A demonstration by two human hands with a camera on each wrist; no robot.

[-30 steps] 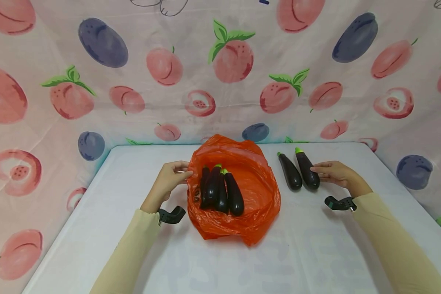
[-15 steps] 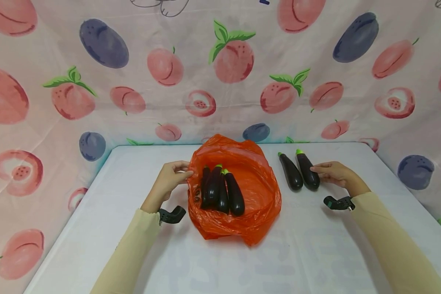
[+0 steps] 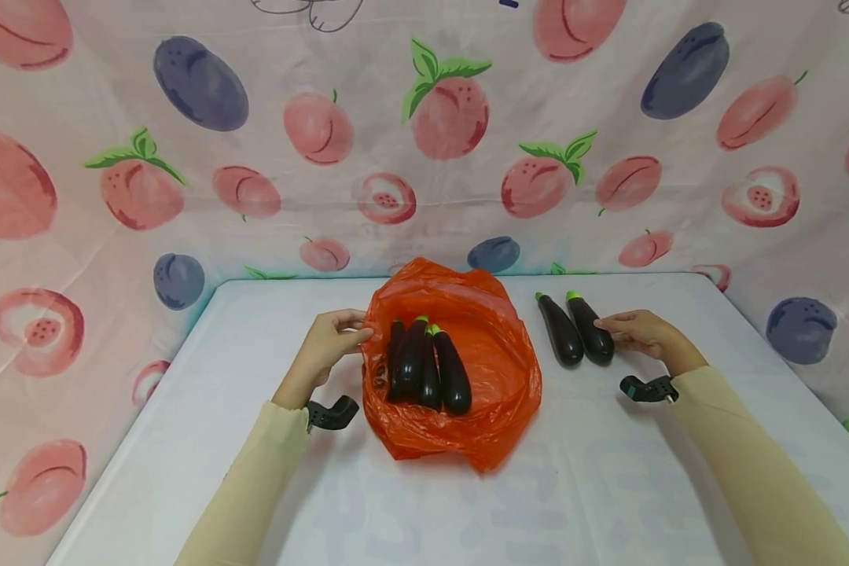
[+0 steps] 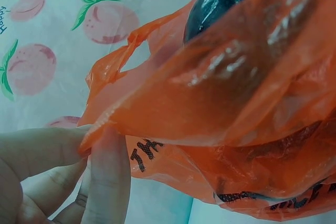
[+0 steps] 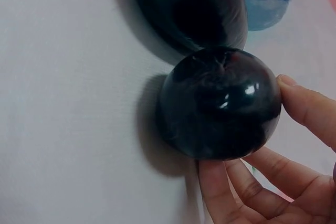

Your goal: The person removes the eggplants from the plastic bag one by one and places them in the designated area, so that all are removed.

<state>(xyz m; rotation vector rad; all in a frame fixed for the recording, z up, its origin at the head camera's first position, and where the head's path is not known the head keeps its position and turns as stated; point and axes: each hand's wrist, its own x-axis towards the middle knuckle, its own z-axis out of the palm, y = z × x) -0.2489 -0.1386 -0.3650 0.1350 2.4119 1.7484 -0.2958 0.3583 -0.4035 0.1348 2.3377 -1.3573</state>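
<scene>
My left hand (image 3: 325, 346) pinches the left rim of an orange-red plastic bag (image 3: 498, 362) between thumb and fingers. The bag lies mouth open, with several dark eggplants (image 3: 454, 373) side by side in its left half. To the right of it, my right hand (image 3: 640, 332) holds an eggplant (image 3: 586, 322) with its green stem end pointing to the back. In the right wrist view the thumb is on one side of that eggplant's round end (image 5: 220, 108) and the fingers are on another. Just left of it lies another eggplant (image 3: 559, 330).
A white table (image 3: 538, 503) bears everything, its far edge close behind the bag. A fruit-print cloth (image 3: 424, 196) hangs behind and at the sides. Each wrist wears a black camera mount, the left one (image 3: 332, 413) close to the bag.
The right hand has shifted slightly left, and the eggplant it holds has come a little nearer to the one beside it. The left hand and bag stay nearly still.
</scene>
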